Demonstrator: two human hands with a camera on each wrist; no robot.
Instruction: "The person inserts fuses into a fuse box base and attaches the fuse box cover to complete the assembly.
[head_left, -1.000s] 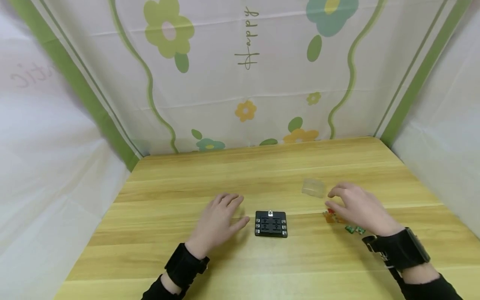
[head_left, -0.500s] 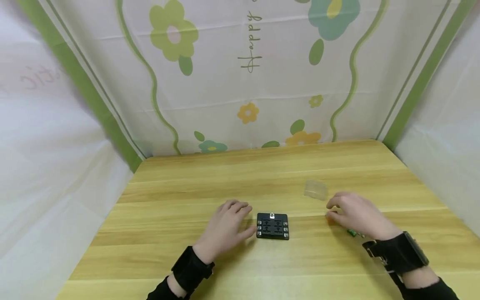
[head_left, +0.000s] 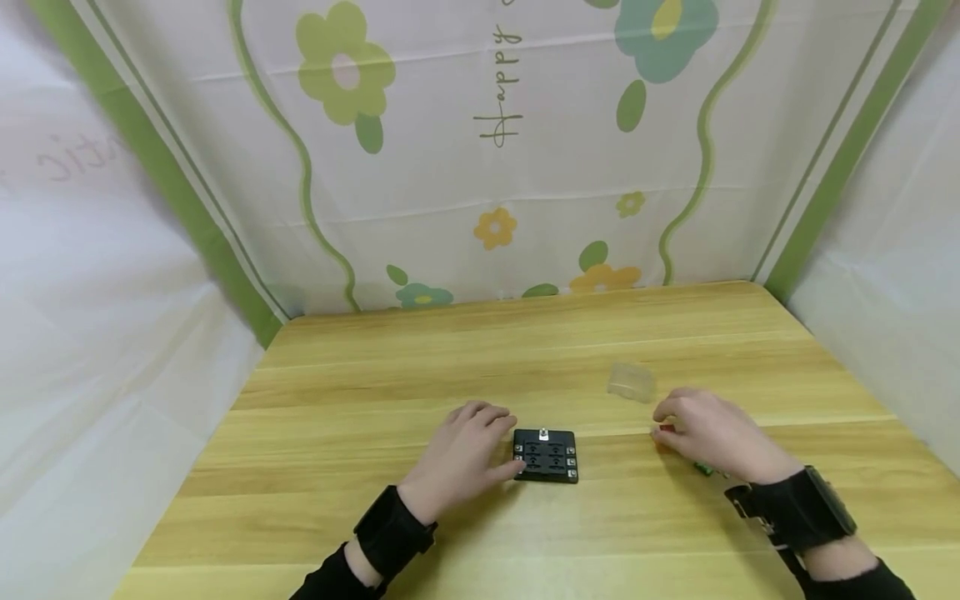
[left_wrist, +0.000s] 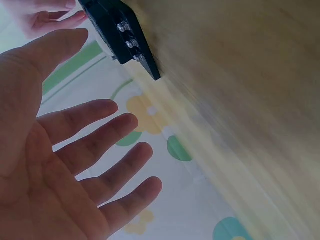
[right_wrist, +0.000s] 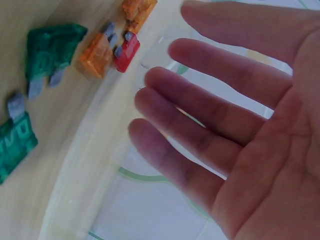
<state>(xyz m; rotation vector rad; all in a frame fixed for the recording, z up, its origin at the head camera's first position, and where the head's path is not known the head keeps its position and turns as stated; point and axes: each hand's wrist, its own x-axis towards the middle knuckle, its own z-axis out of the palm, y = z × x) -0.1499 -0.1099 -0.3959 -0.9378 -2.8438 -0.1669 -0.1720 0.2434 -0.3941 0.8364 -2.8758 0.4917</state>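
Note:
In the head view a black fuse block (head_left: 546, 458) with screw terminals lies flat mid-table. My left hand (head_left: 463, 454) is at its left side, fingers spread and thumb tip overlapping the block's left edge; the left wrist view shows its palm facing the fuse block (left_wrist: 120, 35) with nothing held. Over the small blade fuses to the right hovers my right hand (head_left: 712, 435), its fingers relaxed. The right wrist view shows a red fuse (right_wrist: 128, 52), orange fuses (right_wrist: 96, 56) and green fuses (right_wrist: 54, 50) on the tabletop by its fingertips. In the head view this hand hides most of them.
A clear plastic cover (head_left: 632, 382) lies on the wooden table (head_left: 420, 350) behind the fuses. White cloth walls with flower prints (head_left: 495, 229) stand at the table's back and sides.
My left hand has moved right, up to the fuse block's left edge. My right hand has lowered and come slightly nearer, covering more of the fuses; the block and cover stay in place.

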